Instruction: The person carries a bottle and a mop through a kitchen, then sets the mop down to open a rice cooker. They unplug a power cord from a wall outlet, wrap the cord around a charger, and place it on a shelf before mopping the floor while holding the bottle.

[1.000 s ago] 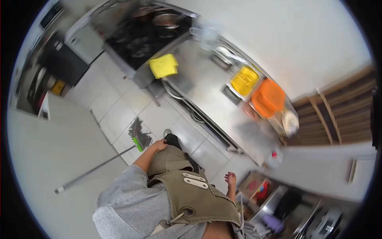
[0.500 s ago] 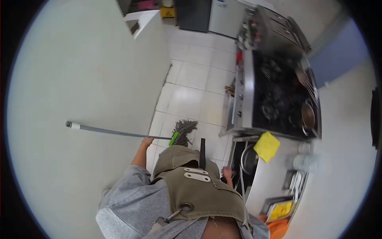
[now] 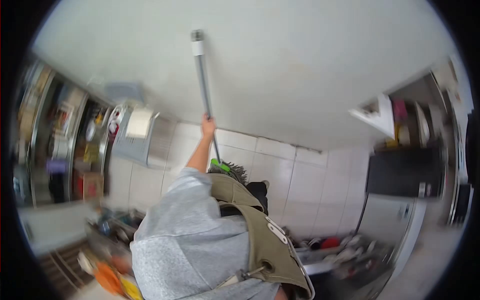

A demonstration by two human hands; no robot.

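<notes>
My left hand (image 3: 208, 126) is wrapped round the grey pole of a mop (image 3: 202, 75), below its white-banded top end. The pole stands in front of the pale wall and runs down to a green clamp. Below it the grey mop strands (image 3: 236, 171) lie on the tiled floor, close to my apron (image 3: 235, 192) and a dark shoe. My right hand is out of sight, hidden behind my body and apron.
A grey plastic chair or stool (image 3: 132, 145) with a cream item on it stands left, beside loaded shelves (image 3: 75, 130). A black cabinet (image 3: 405, 172) is at the right. Blurred kitchenware lies at the lower right.
My view and body have turned left; shelves and the grey seat have come in, and the stove has mostly left. The mop pole now points upward. My right hand has gone from view.
</notes>
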